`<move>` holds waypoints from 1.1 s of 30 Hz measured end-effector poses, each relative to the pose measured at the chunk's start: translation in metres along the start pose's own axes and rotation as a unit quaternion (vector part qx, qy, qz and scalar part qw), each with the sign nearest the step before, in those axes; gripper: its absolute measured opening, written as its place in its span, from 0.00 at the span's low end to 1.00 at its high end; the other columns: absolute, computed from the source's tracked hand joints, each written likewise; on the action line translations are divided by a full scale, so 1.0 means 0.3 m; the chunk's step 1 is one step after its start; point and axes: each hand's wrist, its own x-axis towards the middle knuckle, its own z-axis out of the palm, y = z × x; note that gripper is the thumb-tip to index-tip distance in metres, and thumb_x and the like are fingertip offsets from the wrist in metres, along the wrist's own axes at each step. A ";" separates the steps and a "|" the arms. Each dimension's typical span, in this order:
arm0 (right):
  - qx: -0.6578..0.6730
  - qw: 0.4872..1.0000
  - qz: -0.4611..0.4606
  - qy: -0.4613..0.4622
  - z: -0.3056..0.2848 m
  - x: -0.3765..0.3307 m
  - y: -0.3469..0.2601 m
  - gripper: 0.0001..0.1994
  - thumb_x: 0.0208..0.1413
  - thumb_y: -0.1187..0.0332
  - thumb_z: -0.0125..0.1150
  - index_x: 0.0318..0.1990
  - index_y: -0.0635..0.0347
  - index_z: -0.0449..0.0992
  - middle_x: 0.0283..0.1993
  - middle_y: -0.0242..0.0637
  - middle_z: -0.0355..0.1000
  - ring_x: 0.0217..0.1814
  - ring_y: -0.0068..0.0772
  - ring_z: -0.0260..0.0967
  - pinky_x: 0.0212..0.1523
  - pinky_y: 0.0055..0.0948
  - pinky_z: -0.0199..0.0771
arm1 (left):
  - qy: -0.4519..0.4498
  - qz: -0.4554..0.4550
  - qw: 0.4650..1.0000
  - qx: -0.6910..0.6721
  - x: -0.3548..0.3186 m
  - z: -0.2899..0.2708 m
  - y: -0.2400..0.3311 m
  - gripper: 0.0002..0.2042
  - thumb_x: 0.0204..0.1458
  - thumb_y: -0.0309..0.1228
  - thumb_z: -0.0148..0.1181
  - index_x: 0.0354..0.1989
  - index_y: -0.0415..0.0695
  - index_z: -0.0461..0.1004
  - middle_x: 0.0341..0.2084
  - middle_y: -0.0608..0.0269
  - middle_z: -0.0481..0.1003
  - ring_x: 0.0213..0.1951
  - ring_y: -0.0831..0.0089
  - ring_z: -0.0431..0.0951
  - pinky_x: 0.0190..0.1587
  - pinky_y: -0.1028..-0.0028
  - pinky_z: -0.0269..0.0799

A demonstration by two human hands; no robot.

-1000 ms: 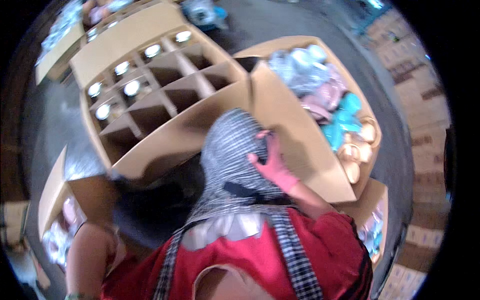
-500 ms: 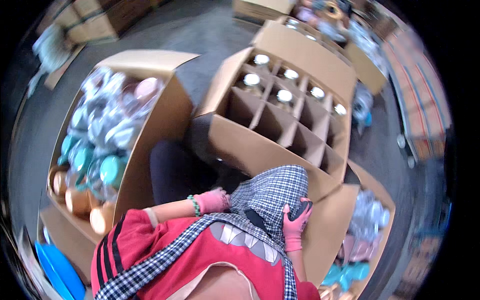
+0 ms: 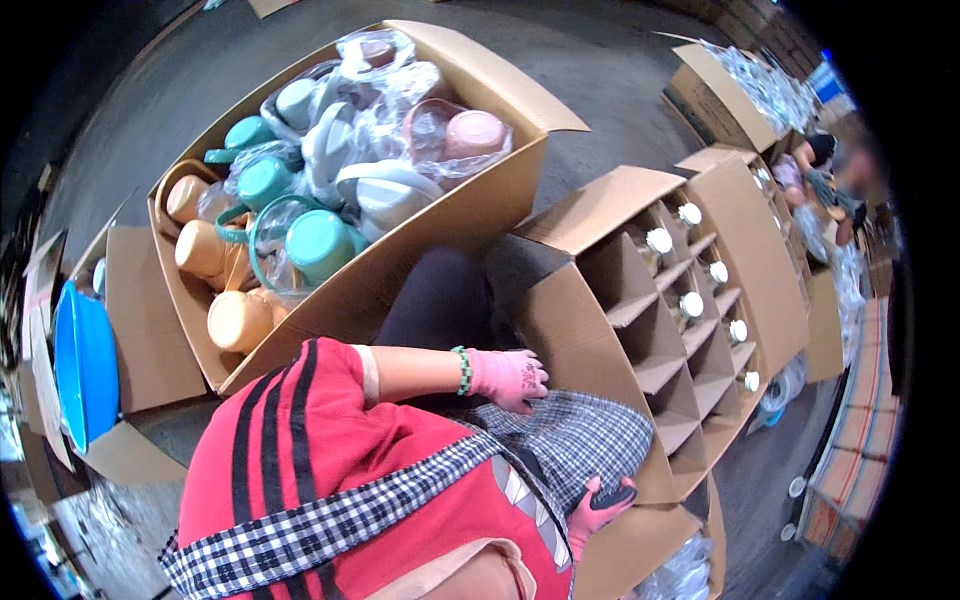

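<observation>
My left hand point(image 3: 508, 378), in a pink glove with a green beaded bracelet at the wrist, rests over my lap with its fingers stretched loosely out and nothing in them. Lower and to the right, my right hand point(image 3: 598, 512), in a pink glove with a dark palm, lies beside my knee; its fingers are apart and hold nothing. The black-and-white checked apron point(image 3: 575, 435) covers my knee between them. Close in front stands a divided cardboard box point(image 3: 575, 340). Several glass jars with white lids point(image 3: 690, 304) fill some of its compartments; other near compartments have none.
To the left, a large open cardboard box point(image 3: 440, 230) is piled with orange, teal, white and pink handled jugs point(image 3: 320, 245), some in clear plastic. A blue basin point(image 3: 85, 365) stands farther left. Strapped cartons point(image 3: 850, 440) sit on a trolley at right. Another person point(image 3: 855, 185) is at far right.
My view has swung left, so the boxes sit farther right in the picture and the jug box shows fully. Both hands stay around my lap, the left with fingers more extended.
</observation>
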 end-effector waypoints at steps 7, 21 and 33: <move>-0.044 0.992 -0.094 0.073 0.052 -0.018 0.094 0.29 0.45 0.50 0.56 0.42 0.69 0.61 0.38 0.47 0.62 0.41 0.46 0.60 0.45 0.38 0.60 | -0.078 0.028 0.994 -0.066 0.033 0.102 0.001 0.17 0.41 0.46 0.54 0.27 0.43 0.72 0.30 0.58 0.72 0.38 0.61 0.71 0.44 0.62 0.61; 0.032 0.999 -0.001 -0.005 0.030 0.029 -0.064 0.25 0.40 0.65 0.62 0.45 0.65 0.60 0.42 0.46 0.57 0.49 0.46 0.55 0.54 0.39 0.52 | -0.146 -0.027 0.988 -0.031 -0.031 0.078 -0.020 0.20 0.44 0.50 0.51 0.28 0.43 0.72 0.28 0.56 0.72 0.37 0.60 0.71 0.43 0.64 0.63; 0.045 0.997 0.066 0.020 0.031 0.039 0.006 0.27 0.36 0.56 0.61 0.44 0.61 0.62 0.45 0.50 0.57 0.49 0.51 0.56 0.50 0.42 0.58 | -0.214 0.000 0.976 -0.025 0.013 0.052 0.054 0.23 0.47 0.48 0.49 0.39 0.39 0.69 0.38 0.48 0.69 0.44 0.55 0.68 0.49 0.61 0.60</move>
